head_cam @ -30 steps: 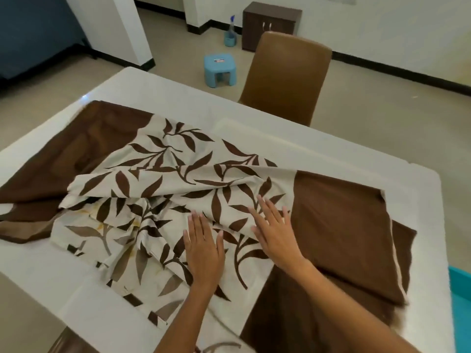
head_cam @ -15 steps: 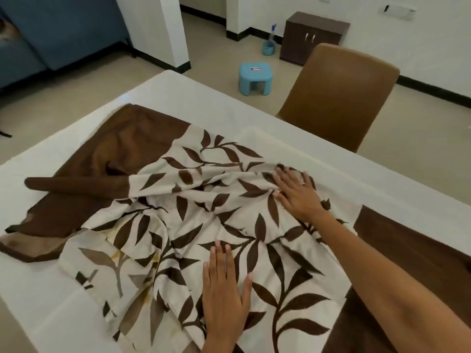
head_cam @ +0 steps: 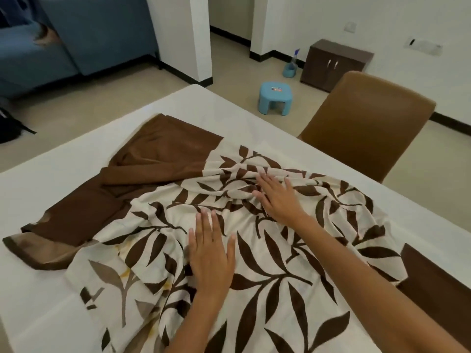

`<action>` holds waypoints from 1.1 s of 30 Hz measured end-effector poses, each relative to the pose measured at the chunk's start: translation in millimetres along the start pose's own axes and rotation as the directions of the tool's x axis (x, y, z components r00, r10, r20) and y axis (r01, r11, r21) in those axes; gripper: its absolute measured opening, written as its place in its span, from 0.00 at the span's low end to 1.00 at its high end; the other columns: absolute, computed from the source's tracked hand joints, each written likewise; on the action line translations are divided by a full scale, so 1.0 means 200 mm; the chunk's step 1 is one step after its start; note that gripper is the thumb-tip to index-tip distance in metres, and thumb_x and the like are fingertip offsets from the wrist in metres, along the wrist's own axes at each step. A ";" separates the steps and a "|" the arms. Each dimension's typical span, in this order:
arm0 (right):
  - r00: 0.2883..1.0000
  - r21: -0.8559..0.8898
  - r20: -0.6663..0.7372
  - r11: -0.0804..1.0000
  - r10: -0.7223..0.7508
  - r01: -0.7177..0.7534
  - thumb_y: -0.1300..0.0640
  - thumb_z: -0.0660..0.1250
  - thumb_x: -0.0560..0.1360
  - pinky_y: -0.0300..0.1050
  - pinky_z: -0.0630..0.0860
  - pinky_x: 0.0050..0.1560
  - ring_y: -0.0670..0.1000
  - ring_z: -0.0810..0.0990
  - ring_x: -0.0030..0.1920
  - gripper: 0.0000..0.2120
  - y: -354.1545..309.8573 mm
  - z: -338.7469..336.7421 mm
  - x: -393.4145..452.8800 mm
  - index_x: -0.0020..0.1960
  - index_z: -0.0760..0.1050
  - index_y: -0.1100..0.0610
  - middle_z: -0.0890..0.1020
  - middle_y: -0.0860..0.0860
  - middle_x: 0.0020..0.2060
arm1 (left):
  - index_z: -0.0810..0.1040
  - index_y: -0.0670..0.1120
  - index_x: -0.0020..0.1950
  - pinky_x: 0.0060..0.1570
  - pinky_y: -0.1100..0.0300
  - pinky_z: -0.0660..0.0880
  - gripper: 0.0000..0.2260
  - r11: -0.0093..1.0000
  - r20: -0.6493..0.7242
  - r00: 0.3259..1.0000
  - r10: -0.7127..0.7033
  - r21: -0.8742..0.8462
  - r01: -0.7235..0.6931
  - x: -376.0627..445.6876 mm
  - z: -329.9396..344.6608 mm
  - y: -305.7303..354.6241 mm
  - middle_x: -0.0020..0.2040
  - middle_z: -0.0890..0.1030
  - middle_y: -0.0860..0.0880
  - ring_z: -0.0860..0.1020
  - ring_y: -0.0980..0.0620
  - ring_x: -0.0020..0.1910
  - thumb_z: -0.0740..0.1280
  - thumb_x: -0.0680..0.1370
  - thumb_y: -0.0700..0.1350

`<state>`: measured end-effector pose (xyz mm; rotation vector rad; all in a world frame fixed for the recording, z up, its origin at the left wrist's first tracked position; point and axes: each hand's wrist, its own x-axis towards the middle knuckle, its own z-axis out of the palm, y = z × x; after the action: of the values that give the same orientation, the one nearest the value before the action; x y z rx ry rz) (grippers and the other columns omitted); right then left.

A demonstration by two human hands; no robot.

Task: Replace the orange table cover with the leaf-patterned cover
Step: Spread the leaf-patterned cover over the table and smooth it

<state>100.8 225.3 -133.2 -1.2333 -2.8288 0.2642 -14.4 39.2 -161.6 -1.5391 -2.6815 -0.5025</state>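
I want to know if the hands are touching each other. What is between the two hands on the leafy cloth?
Only cloth. In the head view, a rumpled stretch of the leaf-patterned cover lies between the left hand and the right hand; they do not touch.

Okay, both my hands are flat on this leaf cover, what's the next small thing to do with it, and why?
Probably sweep the right hand outward toward the chair. The leaf-patterned cover is bunched into ridges just beyond its fingers, while the left hand lies flat and can pin the cloth. The brown end is also folded over, with bare table showing around it.
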 end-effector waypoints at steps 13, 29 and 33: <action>0.806 -0.114 -0.008 0.800 0.592 -0.589 0.35 0.35 0.76 0.64 0.44 0.73 0.54 0.51 0.76 0.38 0.40 -0.06 0.28 0.76 0.51 0.58 0.54 0.54 0.76 | 0.54 0.48 0.78 0.73 0.53 0.40 0.32 0.999 0.025 0.999 -0.030 -0.033 0.030 0.08 0.16 -0.07 0.78 0.52 0.47 0.48 0.49 0.77 0.46 0.80 0.66; 0.985 -0.037 -0.005 0.984 0.173 -0.173 0.37 0.33 0.76 0.58 0.40 0.72 0.48 0.45 0.76 0.34 0.02 0.17 -0.17 0.77 0.48 0.51 0.49 0.49 0.77 | 0.54 0.49 0.78 0.73 0.48 0.51 0.26 0.995 0.113 0.990 0.086 -0.058 -0.079 -0.25 0.12 0.08 0.78 0.50 0.44 0.49 0.46 0.77 0.48 0.81 0.56; 0.972 0.142 -0.050 0.965 0.229 -0.220 0.41 0.39 0.80 0.58 0.43 0.73 0.50 0.47 0.76 0.29 -0.26 0.24 -0.80 0.77 0.52 0.53 0.51 0.51 0.77 | 0.55 0.48 0.78 0.74 0.46 0.52 0.26 0.992 0.136 0.987 0.087 -0.100 -0.074 -0.22 0.11 0.07 0.78 0.51 0.43 0.50 0.46 0.77 0.47 0.81 0.56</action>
<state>167.0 68.0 -167.3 -1.5019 -2.5675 0.4088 23.1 15.5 -186.7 -1.7637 -2.7193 -0.5462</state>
